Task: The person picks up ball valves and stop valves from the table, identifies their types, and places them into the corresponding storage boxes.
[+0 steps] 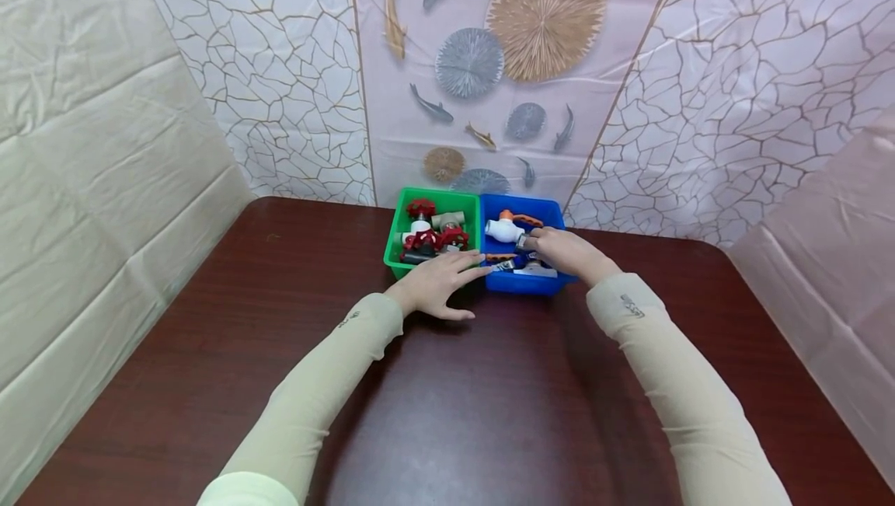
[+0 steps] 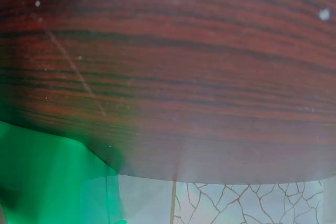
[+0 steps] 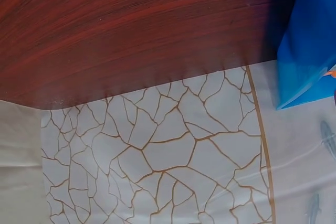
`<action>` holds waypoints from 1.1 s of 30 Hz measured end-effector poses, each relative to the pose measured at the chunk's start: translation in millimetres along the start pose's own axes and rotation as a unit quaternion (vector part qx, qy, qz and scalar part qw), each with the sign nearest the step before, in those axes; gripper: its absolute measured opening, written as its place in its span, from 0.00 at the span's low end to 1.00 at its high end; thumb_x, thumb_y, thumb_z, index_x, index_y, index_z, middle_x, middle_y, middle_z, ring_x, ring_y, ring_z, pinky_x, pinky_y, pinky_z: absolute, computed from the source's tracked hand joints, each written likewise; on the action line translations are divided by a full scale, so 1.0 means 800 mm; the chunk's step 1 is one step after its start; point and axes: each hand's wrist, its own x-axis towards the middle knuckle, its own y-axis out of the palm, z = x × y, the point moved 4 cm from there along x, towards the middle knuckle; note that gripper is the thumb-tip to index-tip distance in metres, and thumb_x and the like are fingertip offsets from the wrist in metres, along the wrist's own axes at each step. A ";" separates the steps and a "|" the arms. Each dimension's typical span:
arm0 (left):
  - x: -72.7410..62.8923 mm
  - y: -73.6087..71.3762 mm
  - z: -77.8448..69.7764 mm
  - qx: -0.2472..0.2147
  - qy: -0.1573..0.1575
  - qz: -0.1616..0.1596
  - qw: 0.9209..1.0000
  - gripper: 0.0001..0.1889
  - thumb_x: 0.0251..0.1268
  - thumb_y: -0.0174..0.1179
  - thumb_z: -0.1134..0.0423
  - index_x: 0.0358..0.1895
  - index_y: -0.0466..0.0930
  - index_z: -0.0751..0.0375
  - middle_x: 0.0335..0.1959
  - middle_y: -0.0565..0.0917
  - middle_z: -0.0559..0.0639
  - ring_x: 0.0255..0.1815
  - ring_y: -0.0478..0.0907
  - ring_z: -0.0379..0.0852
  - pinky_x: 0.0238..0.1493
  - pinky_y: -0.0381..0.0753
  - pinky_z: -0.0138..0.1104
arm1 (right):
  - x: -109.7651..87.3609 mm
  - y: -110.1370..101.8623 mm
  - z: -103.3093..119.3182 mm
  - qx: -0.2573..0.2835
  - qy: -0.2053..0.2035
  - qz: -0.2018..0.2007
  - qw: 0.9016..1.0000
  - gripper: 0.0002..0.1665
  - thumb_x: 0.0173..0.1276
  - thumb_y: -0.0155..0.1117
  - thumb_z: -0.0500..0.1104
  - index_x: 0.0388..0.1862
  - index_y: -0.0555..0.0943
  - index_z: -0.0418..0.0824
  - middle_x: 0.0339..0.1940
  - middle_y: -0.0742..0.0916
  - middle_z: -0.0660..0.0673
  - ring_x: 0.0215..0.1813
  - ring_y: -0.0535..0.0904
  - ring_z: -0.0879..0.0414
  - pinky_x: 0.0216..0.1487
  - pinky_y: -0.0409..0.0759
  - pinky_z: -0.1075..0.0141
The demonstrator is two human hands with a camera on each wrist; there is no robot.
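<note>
The right hand (image 1: 568, 252) reaches into the blue bin (image 1: 552, 211), its fingers curled down among the parts there; the fingertips sit at a small metal piece just beside the white valve with the orange handle (image 1: 505, 228), but whether they actually pinch it cannot be told from the head view. Under the hand, near the bin's front wall, lie more small metal-and-orange fittings (image 1: 505, 261), partly hidden by the fingers.

The left hand (image 1: 439, 284) lies flat and spread — fingers straight, holding nothing — on the near rim of the green bin (image 1: 393, 238), with the fingertips stretching across to the seam where the two bins touch. The thumb rests low on the table (image 1: 210, 335) in front of the bins.

Inside the green bin sit red-handled valves (image 1: 432, 239) with white and grey bodies, crowded together; one red handwheel (image 1: 421, 207) stands at the back. The two bins stand side by side, touching, at the far edge of the dark red wood-grain table, against a curtain (image 1: 294, 86) printed with cracked-line pattern, fish and round leaves.

Both forearms wear pale long sleeves (image 1: 315, 389). The left wrist view shows only table grain (image 2: 173, 66) and a blurred green bin corner (image 2: 47, 177); the right wrist view shows table, curtain and a corner of the blue bin (image 3: 310, 51) — neither shows fingers.
</note>
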 end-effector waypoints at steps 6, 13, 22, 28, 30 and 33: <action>-0.003 -0.001 0.000 -0.003 -0.001 -0.001 1.000 0.43 0.56 0.57 0.35 0.71 0.59 0.53 0.71 0.63 0.58 0.73 0.58 0.52 0.71 0.60 0.46 | -0.004 -0.002 -0.004 -0.004 0.013 -0.010 1.000 0.12 0.60 0.67 0.36 0.44 0.83 0.37 0.37 0.85 0.40 0.41 0.82 0.48 0.44 0.82 0.57; -0.005 0.001 0.003 0.001 -0.007 -0.003 1.000 0.43 0.56 0.56 0.34 0.72 0.59 0.53 0.71 0.63 0.58 0.74 0.57 0.52 0.71 0.60 0.47 | -0.009 -0.005 -0.011 0.012 0.036 -0.004 0.999 0.14 0.62 0.66 0.37 0.47 0.82 0.35 0.39 0.84 0.39 0.43 0.81 0.47 0.46 0.81 0.56; -0.006 0.002 0.002 -0.004 -0.005 -0.001 1.000 0.43 0.56 0.57 0.35 0.71 0.60 0.54 0.71 0.63 0.58 0.73 0.57 0.52 0.71 0.60 0.47 | -0.018 -0.007 -0.019 0.047 0.070 0.001 0.996 0.16 0.63 0.64 0.35 0.50 0.80 0.32 0.45 0.84 0.36 0.47 0.82 0.44 0.49 0.80 0.52; -0.002 0.001 0.001 -0.010 -0.004 0.003 1.000 0.42 0.57 0.56 0.35 0.71 0.60 0.53 0.71 0.64 0.58 0.73 0.58 0.53 0.71 0.61 0.48 | -0.027 -0.010 -0.025 0.074 0.090 -0.020 0.993 0.17 0.65 0.62 0.35 0.52 0.79 0.31 0.46 0.83 0.35 0.48 0.81 0.43 0.49 0.80 0.52; 0.000 -0.001 0.001 -0.019 -0.007 0.000 1.000 0.41 0.57 0.57 0.36 0.71 0.61 0.53 0.70 0.64 0.58 0.73 0.58 0.53 0.70 0.61 0.48 | -0.031 -0.012 -0.027 0.080 0.093 -0.031 0.992 0.17 0.64 0.62 0.34 0.52 0.79 0.31 0.47 0.83 0.35 0.49 0.81 0.43 0.48 0.80 0.52; 0.002 -0.001 0.000 -0.027 -0.014 -0.002 1.000 0.37 0.60 0.57 0.40 0.70 0.63 0.52 0.70 0.65 0.58 0.72 0.59 0.52 0.70 0.61 0.47 | -0.036 -0.015 -0.026 0.086 0.089 -0.042 0.991 0.17 0.64 0.63 0.34 0.52 0.79 0.31 0.48 0.83 0.35 0.50 0.80 0.43 0.49 0.80 0.51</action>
